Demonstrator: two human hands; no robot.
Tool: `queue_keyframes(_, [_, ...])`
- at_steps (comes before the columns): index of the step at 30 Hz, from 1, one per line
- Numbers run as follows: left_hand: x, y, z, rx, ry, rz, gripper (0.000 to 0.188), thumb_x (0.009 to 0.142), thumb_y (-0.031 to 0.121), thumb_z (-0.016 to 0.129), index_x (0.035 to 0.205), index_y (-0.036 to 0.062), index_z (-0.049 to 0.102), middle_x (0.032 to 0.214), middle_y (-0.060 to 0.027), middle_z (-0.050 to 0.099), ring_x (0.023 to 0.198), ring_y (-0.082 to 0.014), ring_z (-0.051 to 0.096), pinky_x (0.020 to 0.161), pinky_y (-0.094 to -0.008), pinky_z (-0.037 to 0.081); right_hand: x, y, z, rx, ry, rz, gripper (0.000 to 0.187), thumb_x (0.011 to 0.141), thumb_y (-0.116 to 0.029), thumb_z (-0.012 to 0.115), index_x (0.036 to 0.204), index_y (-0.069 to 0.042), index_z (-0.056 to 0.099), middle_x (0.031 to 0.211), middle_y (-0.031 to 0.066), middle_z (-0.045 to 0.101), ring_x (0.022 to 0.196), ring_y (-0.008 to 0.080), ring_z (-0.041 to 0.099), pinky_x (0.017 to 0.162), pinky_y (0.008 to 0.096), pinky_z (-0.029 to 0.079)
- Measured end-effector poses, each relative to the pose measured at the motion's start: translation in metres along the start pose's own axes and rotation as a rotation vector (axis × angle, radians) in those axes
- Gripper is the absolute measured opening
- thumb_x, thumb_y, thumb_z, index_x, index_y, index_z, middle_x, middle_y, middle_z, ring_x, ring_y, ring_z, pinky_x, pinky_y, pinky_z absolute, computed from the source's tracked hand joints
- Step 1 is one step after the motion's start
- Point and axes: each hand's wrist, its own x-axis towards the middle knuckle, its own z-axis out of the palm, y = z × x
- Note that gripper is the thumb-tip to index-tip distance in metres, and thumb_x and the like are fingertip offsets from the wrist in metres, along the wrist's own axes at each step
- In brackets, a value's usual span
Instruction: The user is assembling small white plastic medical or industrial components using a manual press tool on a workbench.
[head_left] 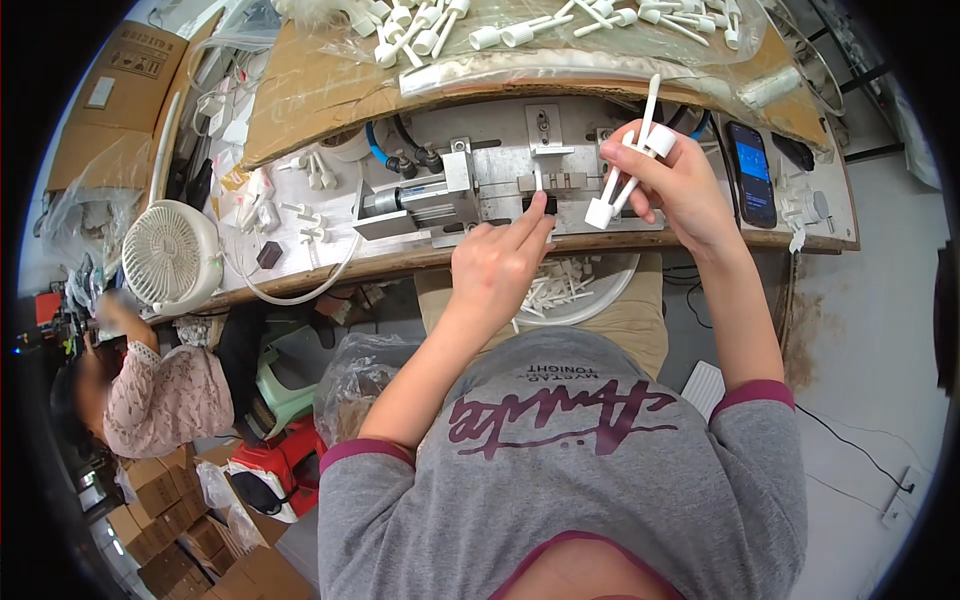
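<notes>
Left hand (500, 265): fingertip at stick (538, 177) in fixture (572, 181); grip cannot tell. Right hand (682, 180), beside: fingers grasp capped sticks (600, 212). Step seems seating; next move probably needs steady, straight push.

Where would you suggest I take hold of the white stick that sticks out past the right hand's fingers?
Probably by the slim free end of the white stick, pinched across, coming from beyond the right hand: that end juts clear, whereas nearer the palm, fingers and a white cap crowd it.
</notes>
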Motion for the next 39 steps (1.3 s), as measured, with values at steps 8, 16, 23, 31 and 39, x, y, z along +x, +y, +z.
queue_keyframes(8, [0.013,-0.003,-0.005,-0.028,-0.053,-0.022,0.031,0.071,0.017,0.083,0.099,0.0083,0.074,0.114,-0.0067,0.073,0.064,-0.0178,0.066,0.060,-0.0283,0.051,-0.004,0.011,0.009,-0.105,0.099,-0.023,0.024,0.092,-0.026,0.073,0.093,-0.005,0.062,0.065,-0.0003,0.061,0.045,0.0031,0.051,0.039,0.0185,0.037])
queue_keyframes(16, [0.015,0.018,-0.034,-0.529,0.100,-0.079,0.037,0.074,0.003,0.082,0.109,0.0032,0.072,0.106,-0.0089,0.069,0.081,-0.0194,0.069,0.069,-0.0305,0.057,-0.006,0.016,0.021,-0.050,0.043,0.031,0.028,0.096,-0.029,0.066,0.092,-0.001,0.065,0.069,0.0032,0.065,0.044,0.0034,0.052,0.040,0.0183,0.039])
queue_keyframes(23, [0.003,0.000,-0.003,-0.048,-0.035,-0.022,0.028,0.077,0.015,0.078,0.103,0.0076,0.074,0.125,-0.0058,0.068,0.075,-0.0178,0.069,0.063,-0.0294,0.053,-0.011,0.012,0.012,-0.078,0.079,0.090,0.039,0.100,-0.037,0.058,0.087,-0.001,0.067,0.070,0.0111,0.070,0.039,0.0066,0.050,0.037,0.0190,0.036])
queue_keyframes(31, [0.008,-0.004,-0.002,-0.019,-0.085,-0.035,0.033,0.073,0.020,0.081,0.103,0.0071,0.073,0.118,-0.0053,0.071,0.068,-0.0186,0.068,0.061,-0.0291,0.050,-0.023,0.020,0.011,-0.085,0.105,0.020,0.040,0.100,-0.033,0.058,0.091,0.004,0.072,0.081,0.0145,0.073,0.055,0.0138,0.065,0.051,0.0239,0.049])
queue_keyframes(39, [0.020,0.024,-0.012,-0.432,0.265,0.014,0.045,0.070,-0.002,0.082,0.112,0.0019,0.066,0.094,-0.0112,0.069,0.078,-0.0212,0.072,0.067,-0.0297,0.058,-0.028,0.048,0.047,0.050,0.060,0.046,0.039,0.100,-0.033,0.060,0.105,0.003,0.073,0.089,0.0051,0.071,0.082,0.0093,0.064,0.075,0.0241,0.048])
